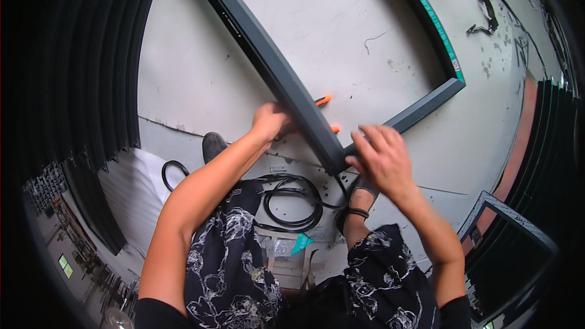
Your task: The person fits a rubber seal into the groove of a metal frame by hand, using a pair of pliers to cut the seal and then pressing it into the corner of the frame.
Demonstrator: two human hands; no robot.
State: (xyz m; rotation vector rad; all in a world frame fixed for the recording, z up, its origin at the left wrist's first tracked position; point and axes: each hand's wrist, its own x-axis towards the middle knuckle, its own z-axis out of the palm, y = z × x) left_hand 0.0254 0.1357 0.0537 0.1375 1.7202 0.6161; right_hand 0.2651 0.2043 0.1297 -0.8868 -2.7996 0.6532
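A dark grey metal frame [263, 55] with bevelled bars stands slanted before me, its nearest corner pointing down between my hands. My left hand [270, 123] reaches in at the left side of the long bar. Its fingers are partly hidden there, so its grip does not show. Two orange pieces [323, 100] stick out on the bar's other side, perhaps the handles of one tool. My right hand [385, 159] is beside the corner, over the near end of the short bar [426, 106]. Its fingers are slightly blurred, spread and bent, with nothing seen in them.
A black cable or rubber strip [292, 208] lies coiled between my feet. Green-and-white tape [434, 18] runs along the frame's far right bar. Black pleated material [79, 67] hangs at the left. Another dark frame [509, 237] leans at the lower right. Scraps dot the pale board [201, 73].
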